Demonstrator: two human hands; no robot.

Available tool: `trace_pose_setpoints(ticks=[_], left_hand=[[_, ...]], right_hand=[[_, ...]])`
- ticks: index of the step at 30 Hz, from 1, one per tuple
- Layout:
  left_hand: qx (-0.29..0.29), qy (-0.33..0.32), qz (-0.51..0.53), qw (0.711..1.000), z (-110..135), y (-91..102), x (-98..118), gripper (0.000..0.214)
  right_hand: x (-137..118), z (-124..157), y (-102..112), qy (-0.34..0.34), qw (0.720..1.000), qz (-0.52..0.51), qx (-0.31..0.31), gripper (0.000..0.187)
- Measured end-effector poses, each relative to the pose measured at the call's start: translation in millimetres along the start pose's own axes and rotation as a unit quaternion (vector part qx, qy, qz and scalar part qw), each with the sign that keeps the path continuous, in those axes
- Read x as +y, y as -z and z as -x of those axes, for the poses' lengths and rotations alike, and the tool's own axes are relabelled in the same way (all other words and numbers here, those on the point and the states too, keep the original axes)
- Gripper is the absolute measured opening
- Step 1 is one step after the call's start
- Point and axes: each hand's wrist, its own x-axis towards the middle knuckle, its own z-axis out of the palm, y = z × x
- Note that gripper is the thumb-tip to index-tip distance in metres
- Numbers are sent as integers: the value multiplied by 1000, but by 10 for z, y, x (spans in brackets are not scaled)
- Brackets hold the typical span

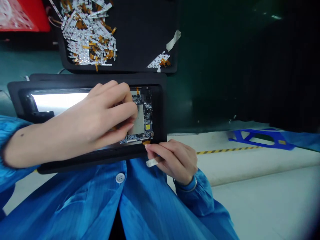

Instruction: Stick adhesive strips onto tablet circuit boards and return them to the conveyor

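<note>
My left hand (107,113) reaches across an open electronic device, its fingers curled together over the circuit board (148,115). What those fingertips hold or press, if anything, is hidden. Below the board's near right corner, my right hand (176,158) pinches a flex cable (152,162). The cable's white strip sticks out under the fingers, and an orange end (146,142) lies at the board's near edge. A grey metal shield (140,120) covers the board's middle. The device sits in a black tray (160,100), its bright silver panel (62,101) showing to the left.
Behind stands another black tray (140,30) with a heap of white and orange flex cables (90,40). A smaller bunch (160,60) and a pale tape strip (173,40) lie at its right. A red bin (37,16) is far left; a blue frame (262,138) is at right.
</note>
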Motion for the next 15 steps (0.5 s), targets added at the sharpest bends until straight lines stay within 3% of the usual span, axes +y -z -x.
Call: trace_pose_setpoints(ticks=[10, 15], left_hand=[[5, -9, -7, 1000, 22, -37, -48, 17], [3, -118, -40, 992, 62, -112, 23, 27]], right_hand=[[18, 33, -13, -7, 1000, -28, 12, 10], [13, 41, -44, -10, 998, -45, 33, 9]])
